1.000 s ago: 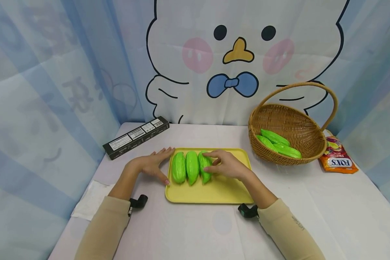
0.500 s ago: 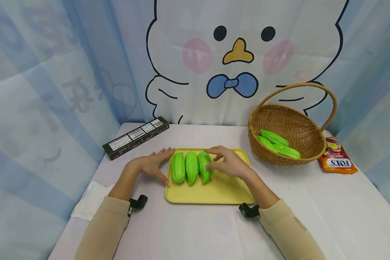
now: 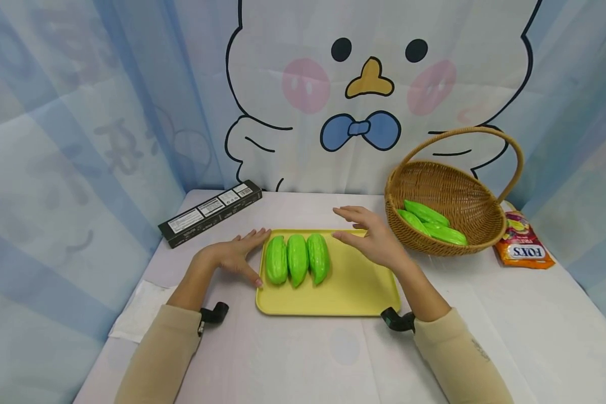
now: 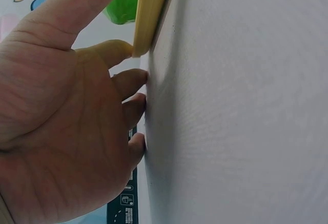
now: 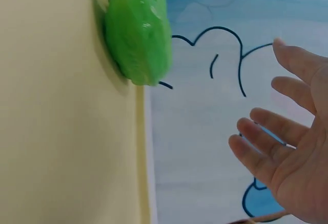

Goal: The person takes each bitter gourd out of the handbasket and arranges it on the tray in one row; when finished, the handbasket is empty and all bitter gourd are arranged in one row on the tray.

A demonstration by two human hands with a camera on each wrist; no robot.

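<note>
Three glossy green bitter-melon-shaped vegetables, the rightmost one [image 3: 318, 259] included, lie side by side on the left half of a yellow tray [image 3: 358, 292]. With fingers spread, my left hand [image 3: 237, 258] rests at the tray's left edge; in the left wrist view its thumb and a fingertip are by the tray rim [image 4: 148, 19]. Nothing is in my right hand [image 3: 371, 238], held above the tray's back right part, its fingers extended and apart from the thumb. In the right wrist view that hand is clear of the nearest green vegetable [image 5: 137, 34].
A wicker basket [image 3: 449, 179] with a tall handle stands tilted at the back right, several green vegetables [image 3: 426, 213] inside. Beside it lies an orange snack bag [image 3: 525, 241]. A long black box [image 3: 209, 213] is at the back left, and a white cloth [image 3: 141, 308] at the left edge.
My right hand has let go of the rightmost green vegetable and moved up and to the right, away from it. The left hand stays at the tray's edge.
</note>
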